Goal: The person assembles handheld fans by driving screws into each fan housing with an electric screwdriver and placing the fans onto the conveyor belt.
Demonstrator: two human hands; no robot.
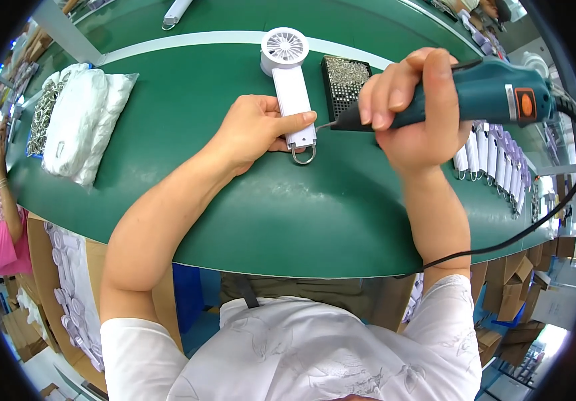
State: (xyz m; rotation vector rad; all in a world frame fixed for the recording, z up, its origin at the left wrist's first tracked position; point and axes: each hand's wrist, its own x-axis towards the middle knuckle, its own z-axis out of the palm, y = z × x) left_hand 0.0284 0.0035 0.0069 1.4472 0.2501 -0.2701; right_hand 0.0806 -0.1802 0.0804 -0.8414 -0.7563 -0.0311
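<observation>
My left hand (259, 124) is closed around the handle of a white handheld fan (293, 93), thumb across its front. The fan's round grille lies toward the far side, and a metal carabiner loop hangs from its near end. My right hand (421, 110) grips a teal electric screwdriver (485, 93) with a black nose. Its thin bit points left, with the tip right beside the handle's lower end; whether it touches a screw is too small to tell. Just behind the screwdriver's nose stands a black screw tray (342, 83) with rows of small screws and a loose heap.
Plastic bags of white parts (87, 123) and a blue tray of metal clips (44, 113) lie at left. Several finished-looking white fans (492, 157) line up at right. The black power cord (535, 230) loops down the right side. A cardboard box (94, 267) stands below the table's left edge.
</observation>
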